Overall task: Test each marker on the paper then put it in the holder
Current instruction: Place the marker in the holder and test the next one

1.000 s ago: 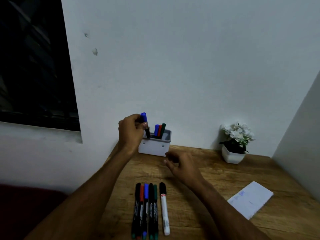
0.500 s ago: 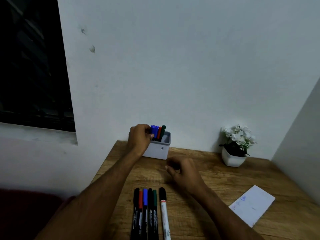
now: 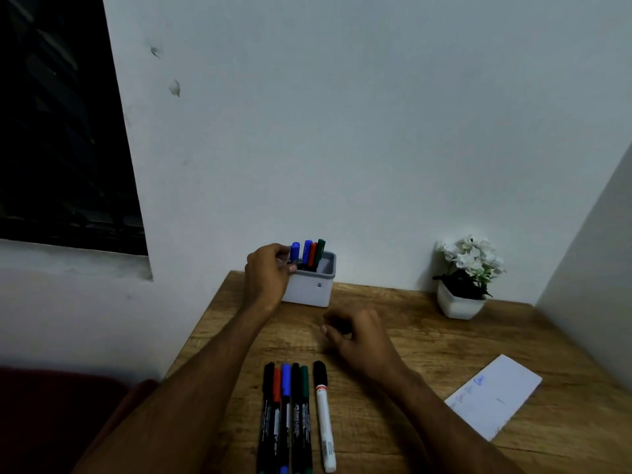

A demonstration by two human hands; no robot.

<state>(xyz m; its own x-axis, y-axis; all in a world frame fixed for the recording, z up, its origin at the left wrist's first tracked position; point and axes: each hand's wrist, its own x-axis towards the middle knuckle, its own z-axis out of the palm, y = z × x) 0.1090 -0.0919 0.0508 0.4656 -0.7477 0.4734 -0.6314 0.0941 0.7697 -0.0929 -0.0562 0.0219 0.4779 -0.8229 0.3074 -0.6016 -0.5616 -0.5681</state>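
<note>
The holder stands at the table's far edge against the wall, four markers upright in it. Right of it — well apart — sits the potted plant. Near the front edge lie six markers side by side (the rightmost slightly apart), the paper off to their right.

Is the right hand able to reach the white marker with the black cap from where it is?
Probably yes. The right hand holds nothing, and the white marker lies apart from the other markers with nothing between them.
</note>
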